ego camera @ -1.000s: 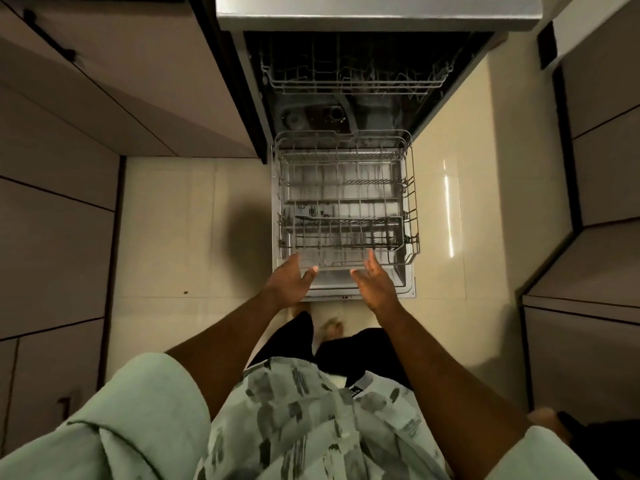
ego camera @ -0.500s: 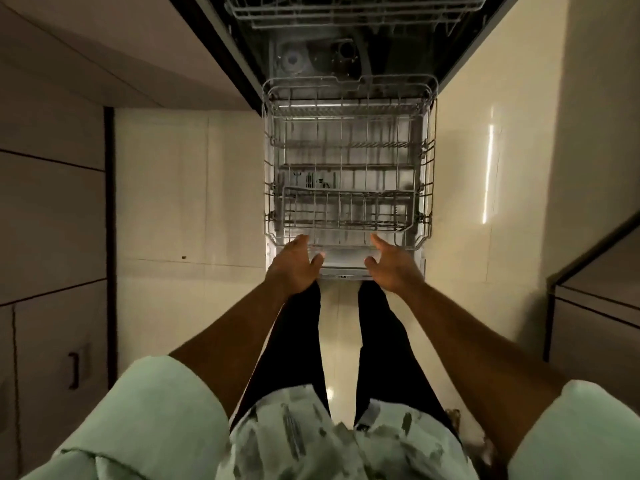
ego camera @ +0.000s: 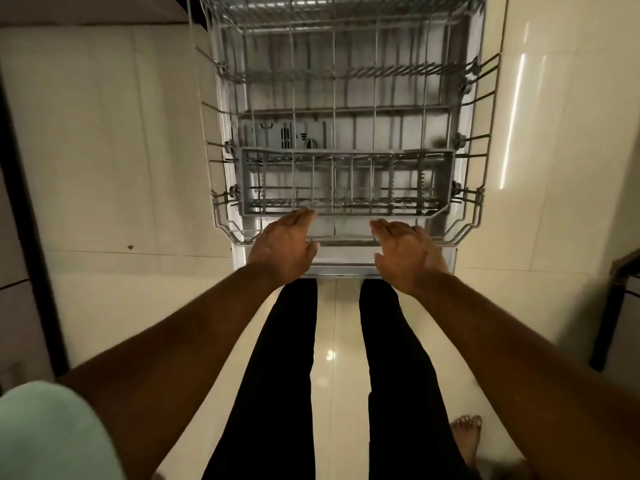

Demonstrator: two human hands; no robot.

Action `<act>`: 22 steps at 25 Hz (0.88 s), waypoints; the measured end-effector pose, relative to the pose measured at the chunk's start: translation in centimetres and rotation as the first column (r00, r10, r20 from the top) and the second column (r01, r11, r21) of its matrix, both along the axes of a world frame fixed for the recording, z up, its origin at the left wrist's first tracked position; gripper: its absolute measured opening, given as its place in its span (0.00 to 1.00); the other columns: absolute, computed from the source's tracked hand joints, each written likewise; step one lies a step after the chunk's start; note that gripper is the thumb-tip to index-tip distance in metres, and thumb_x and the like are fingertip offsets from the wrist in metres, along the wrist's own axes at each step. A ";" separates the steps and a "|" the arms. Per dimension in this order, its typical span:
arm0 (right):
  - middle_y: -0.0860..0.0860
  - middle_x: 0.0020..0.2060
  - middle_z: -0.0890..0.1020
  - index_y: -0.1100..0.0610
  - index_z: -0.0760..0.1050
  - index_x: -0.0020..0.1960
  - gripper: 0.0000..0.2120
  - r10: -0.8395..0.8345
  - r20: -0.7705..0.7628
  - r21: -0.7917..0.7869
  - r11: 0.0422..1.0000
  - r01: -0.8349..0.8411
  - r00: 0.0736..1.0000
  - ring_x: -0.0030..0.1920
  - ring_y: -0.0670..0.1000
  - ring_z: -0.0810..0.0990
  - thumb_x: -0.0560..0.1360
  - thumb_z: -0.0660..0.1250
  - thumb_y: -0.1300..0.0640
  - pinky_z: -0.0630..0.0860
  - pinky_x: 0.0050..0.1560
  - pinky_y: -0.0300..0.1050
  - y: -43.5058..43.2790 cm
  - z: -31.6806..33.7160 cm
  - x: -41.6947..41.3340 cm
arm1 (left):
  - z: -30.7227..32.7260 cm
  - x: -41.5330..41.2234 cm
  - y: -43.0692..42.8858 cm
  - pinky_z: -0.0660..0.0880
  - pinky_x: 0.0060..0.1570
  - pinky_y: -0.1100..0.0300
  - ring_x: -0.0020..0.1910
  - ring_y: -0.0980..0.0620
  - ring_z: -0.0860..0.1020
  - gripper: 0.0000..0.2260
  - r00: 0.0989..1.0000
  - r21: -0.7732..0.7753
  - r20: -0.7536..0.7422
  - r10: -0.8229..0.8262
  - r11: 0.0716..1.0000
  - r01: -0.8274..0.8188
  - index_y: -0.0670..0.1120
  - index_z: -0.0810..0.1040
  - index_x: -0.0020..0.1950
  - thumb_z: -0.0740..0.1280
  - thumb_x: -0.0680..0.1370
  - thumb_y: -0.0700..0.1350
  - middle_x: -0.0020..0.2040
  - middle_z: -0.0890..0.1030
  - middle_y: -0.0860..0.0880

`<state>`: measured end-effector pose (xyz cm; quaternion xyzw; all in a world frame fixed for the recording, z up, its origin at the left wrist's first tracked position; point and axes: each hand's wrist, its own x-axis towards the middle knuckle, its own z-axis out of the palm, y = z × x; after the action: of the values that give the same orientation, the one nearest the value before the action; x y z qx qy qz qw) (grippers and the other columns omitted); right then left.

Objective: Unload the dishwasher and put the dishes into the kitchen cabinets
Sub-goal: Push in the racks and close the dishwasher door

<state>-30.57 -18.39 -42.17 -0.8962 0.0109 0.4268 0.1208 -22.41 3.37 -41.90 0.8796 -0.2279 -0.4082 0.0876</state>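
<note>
Rack (ego camera: pixel 221 220) is drawn out over the lowered door (ego camera: pixel 346 266), seen from above. Basket (ego camera: pixel 346 154) is seated along the rack's front edge. Left hand (ego camera: pixel 282 249) and right hand (ego camera: pixel 405 254) are held at the rack's front rail, left and right of centre, fingers straight and loosely spread, nothing gripped. Fingertips overlap the basket's front edge; contact cannot be told. Pale floor (ego camera: pixel 121 168) is seen either side.

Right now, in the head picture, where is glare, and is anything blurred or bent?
Head view: dim warm light; a glare streak on the floor right of the lower rack; the wide lens bows the rack's sides outward; left hand and right hand look slightly soft.
</note>
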 end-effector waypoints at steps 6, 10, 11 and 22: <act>0.48 0.79 0.51 0.48 0.47 0.80 0.27 0.012 0.019 0.092 0.996 -0.014 1.000 0.79 0.50 0.51 0.83 0.51 0.54 0.52 0.76 0.53 0.6 -6.0 -1.1 | -5.5 -0.7 1.3 0.44 0.77 0.50 0.78 0.53 0.37 0.36 0.980 0.006 -0.010 -0.198 0.980 0.198 0.49 0.40 0.79 0.51 0.79 0.65 0.79 0.38 0.51; 0.45 0.79 0.47 0.47 0.46 0.79 0.34 -0.050 -0.046 0.122 0.991 0.055 0.998 0.79 0.48 0.45 0.79 0.54 0.65 0.53 0.78 0.53 0.9 -6.5 -1.2 | -6.4 -0.9 0.9 0.42 0.77 0.50 0.77 0.53 0.35 0.28 0.980 0.060 -0.108 -0.167 0.983 0.174 0.50 0.38 0.79 0.45 0.83 0.58 0.79 0.36 0.51; 0.45 0.79 0.46 0.47 0.45 0.79 0.34 -0.053 -0.055 0.122 0.991 0.059 0.997 0.79 0.48 0.44 0.79 0.54 0.65 0.53 0.77 0.53 0.9 -6.5 -1.0 | -6.2 -0.9 0.6 0.41 0.77 0.50 0.77 0.53 0.34 0.28 0.980 0.065 -0.130 -0.151 0.985 0.160 0.50 0.38 0.79 0.45 0.83 0.57 0.78 0.35 0.51; 0.55 0.70 0.72 0.50 0.57 0.78 0.25 -0.271 0.234 0.163 0.958 0.237 0.934 0.65 0.58 0.75 0.83 0.53 0.63 0.73 0.64 0.52 -2.3 -5.8 11.1 | -7.6 9.7 -3.1 0.44 0.76 0.58 0.78 0.54 0.43 0.24 0.995 -0.187 -0.013 0.101 0.977 -0.101 0.45 0.51 0.79 0.52 0.84 0.48 0.80 0.50 0.49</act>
<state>-19.48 -20.70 -47.98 -0.9245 0.0830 0.2890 0.2344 -12.73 0.23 -49.51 0.8772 -0.2203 -0.3813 0.1910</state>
